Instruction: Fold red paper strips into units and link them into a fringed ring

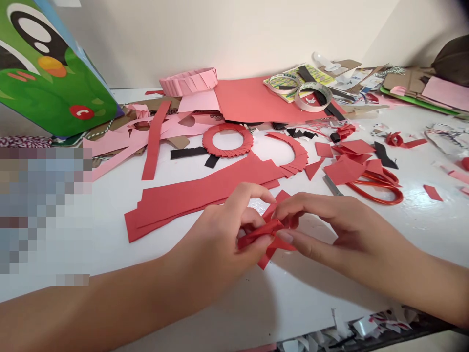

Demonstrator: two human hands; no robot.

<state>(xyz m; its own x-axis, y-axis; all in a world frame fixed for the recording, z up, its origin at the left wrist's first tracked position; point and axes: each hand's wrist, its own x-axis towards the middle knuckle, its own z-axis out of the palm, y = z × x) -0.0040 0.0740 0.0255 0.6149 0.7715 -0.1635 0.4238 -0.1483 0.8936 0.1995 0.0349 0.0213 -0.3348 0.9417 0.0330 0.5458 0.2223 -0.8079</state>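
From the head camera, the left hand point(216, 249) and right hand point(340, 234) meet just above the white table point(293, 303), near its front edge. Both are clamped on the folded red paper point(266, 239), pinching it from either side between thumbs and fingers. The hands are together, with the paper's loose ends showing between and below the fingers. Its exact folds are hidden by the fingers.

Taking the hands as the clock's centre, a stack of red strips point(198, 205) lies at 9 to 10 o'clock, just beside the left hand. A pleated red ring point(227, 140) lies flat at 11 o'clock, and a pleated red arc point(293, 151) lies at 12 to 1 o'clock. Black strips point(188, 152) sit beside the ring.

Farther out at 11 o'clock, a pink pleated ring point(188, 82) stands upright near a red sheet point(252, 100). Two tape rolls point(313, 96) lie at 1 o'clock. Red-handled scissors point(377, 188) lie at 2 to 3 o'clock, partly under red scraps point(344, 168). A green printed bag point(54, 73) leans at 10 o'clock.
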